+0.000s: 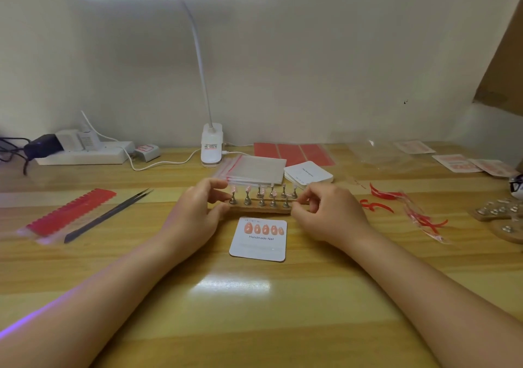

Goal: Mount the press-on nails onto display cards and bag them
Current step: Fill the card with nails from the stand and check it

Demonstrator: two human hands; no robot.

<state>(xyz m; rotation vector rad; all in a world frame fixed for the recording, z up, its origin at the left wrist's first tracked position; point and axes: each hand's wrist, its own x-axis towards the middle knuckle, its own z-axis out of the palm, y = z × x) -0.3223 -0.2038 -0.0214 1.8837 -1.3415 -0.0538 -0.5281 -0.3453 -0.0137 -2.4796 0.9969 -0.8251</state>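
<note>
While curled fingers [226,196] grip its ends, the nail stand [261,207] sits between both hands.

Both hands hide the wooden stand's [260,208] ends; the cards [488,166] at right look blurred

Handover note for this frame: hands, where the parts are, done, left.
Left hand grips the left end of the wooden nail stand; right hand pinches at its right end, what it holds is too small to tell.
Display card lies in front of the stand with five nails in its top row.
Some nails remain on the stand's pegs.
Zip bags and blank cards sit behind.
Left: lower row, then bagging.
</note>
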